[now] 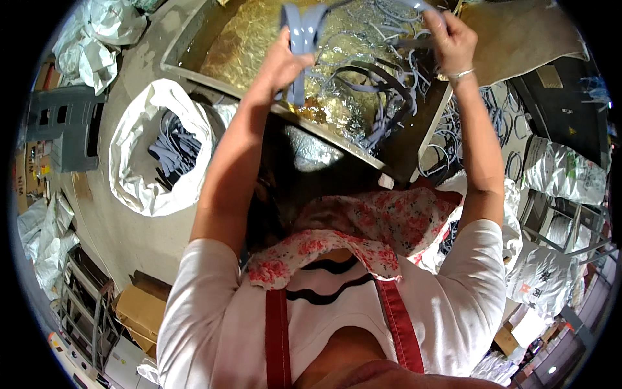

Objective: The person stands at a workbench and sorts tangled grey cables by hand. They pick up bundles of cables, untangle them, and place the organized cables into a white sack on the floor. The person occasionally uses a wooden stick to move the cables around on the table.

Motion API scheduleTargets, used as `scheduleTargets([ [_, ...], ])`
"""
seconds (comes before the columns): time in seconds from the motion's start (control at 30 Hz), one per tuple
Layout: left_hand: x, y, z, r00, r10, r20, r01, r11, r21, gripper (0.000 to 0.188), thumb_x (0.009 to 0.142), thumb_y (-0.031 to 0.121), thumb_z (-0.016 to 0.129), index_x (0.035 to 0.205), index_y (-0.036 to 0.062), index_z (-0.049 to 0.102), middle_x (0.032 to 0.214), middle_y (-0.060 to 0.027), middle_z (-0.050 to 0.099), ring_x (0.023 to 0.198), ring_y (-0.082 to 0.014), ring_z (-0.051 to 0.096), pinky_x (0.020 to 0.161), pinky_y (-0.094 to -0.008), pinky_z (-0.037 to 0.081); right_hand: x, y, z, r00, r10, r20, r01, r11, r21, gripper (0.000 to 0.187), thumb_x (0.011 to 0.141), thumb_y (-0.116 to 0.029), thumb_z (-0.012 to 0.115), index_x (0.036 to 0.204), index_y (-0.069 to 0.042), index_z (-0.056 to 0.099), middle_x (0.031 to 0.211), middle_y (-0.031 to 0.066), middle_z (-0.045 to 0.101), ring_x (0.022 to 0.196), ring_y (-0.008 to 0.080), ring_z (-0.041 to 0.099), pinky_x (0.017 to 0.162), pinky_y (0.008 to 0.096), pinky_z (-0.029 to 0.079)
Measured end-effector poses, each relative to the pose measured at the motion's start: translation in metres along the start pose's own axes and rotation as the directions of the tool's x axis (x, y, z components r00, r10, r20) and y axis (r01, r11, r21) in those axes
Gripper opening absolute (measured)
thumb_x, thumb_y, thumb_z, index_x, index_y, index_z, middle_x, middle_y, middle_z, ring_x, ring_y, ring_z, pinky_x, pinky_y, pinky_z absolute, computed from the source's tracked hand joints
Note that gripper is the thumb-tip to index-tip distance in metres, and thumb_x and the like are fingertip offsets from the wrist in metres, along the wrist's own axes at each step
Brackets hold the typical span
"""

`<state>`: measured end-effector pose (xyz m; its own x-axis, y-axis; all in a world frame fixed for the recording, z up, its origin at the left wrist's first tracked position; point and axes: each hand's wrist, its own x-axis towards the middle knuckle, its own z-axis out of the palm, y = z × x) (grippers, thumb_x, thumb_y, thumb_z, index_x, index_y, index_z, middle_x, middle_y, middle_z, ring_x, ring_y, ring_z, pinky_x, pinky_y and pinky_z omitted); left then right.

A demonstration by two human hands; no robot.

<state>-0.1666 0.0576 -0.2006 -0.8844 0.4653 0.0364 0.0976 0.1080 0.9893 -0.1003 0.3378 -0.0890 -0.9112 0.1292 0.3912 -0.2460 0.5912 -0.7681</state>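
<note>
Above a shallow metal tank (227,89) of water, my left hand (283,63) is closed round a small bundle of wet grey-blue rubber strips (302,29). The bundle hangs past my fingers at both ends. From its top a strip arches along the upper edge of the view toward my right hand (451,42), whose fingers are closed on it over the tank's right part. Several loose grey strips (409,74) and darker looped strips (376,72) lie in the water below and between my hands. Part of the strip between the hands is cut off at the top.
A white sack (123,168) holding grey strips stands left of the tank. More strips (446,139) lie right of it, below a brown sheet (525,39). A grey plastic crate (68,123), a cardboard box (139,311) and filled white bags (562,170) are around me.
</note>
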Motion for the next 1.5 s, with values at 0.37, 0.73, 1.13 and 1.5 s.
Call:
scheduleTargets([
  [0.37, -0.015, 0.03, 0.006, 0.985, 0.008, 0.17, 0.068, 0.895, -0.44, 0.034, 0.075, 0.012, 0.068, 0.101, 0.0013, 0.05, 0.092, -0.0112, 0.06, 0.087, -0.0195, 0.06, 0.081, -0.0322, 0.047, 0.026, -0.012, 0.026, 0.987, 0.117, 0.108, -0.107, 0.99, -0.092, 0.044, 0.081, -0.032, 0.06, 0.053, -0.002, 0.048, 0.048, -0.0007, 0.038, 0.051, 0.0083, 0.034, 0.047, 0.028, 0.03],
  [0.73, 0.005, -0.003, -0.01, 0.876, -0.479, 0.048, 0.279, 0.424, -0.862, 0.034, 0.08, 0.02, 0.064, 0.097, -0.0025, 0.046, 0.076, -0.0131, 0.055, 0.07, -0.0284, 0.061, 0.064, -0.0426, 0.055, -0.055, -0.033, 0.104, 0.668, -0.268, 0.694, 0.741, 0.32, -0.59, 0.063, 0.071, -0.045, 0.064, 0.115, -0.003, 0.047, 0.129, 0.0115, 0.042, 0.132, 0.0243, 0.018, 0.109, 0.0448, 0.008],
  [1.13, 0.009, -0.008, -0.029, 0.841, -0.54, -0.028, 0.158, 0.296, -0.942, 0.033, 0.089, 0.024, 0.048, 0.099, -0.0071, 0.046, 0.102, -0.0242, 0.055, 0.093, -0.0328, 0.057, 0.082, -0.0455, 0.048, -0.054, -0.023, 0.115, 0.799, 0.113, 0.591, 0.237, 0.843, -0.483, 0.027, 0.073, -0.033, 0.048, 0.083, -0.015, 0.065, 0.073, 0.0141, 0.062, 0.075, 0.0298, 0.059, 0.084, 0.0368, 0.04],
  [1.5, 0.003, 0.018, -0.008, 0.861, -0.507, -0.04, 0.14, 0.313, -0.939, 0.04, 0.094, 0.028, 0.032, 0.106, -0.0082, 0.044, 0.097, -0.0205, 0.058, 0.088, -0.0317, 0.058, 0.083, -0.0442, 0.048, -0.047, -0.02, 0.142, 0.864, 0.061, 0.5, 0.0, 0.993, -0.12, 0.052, 0.073, -0.021, 0.057, 0.123, -0.006, 0.046, 0.1, 0.0201, 0.06, 0.091, 0.0305, 0.059, 0.083, 0.036, 0.045],
])
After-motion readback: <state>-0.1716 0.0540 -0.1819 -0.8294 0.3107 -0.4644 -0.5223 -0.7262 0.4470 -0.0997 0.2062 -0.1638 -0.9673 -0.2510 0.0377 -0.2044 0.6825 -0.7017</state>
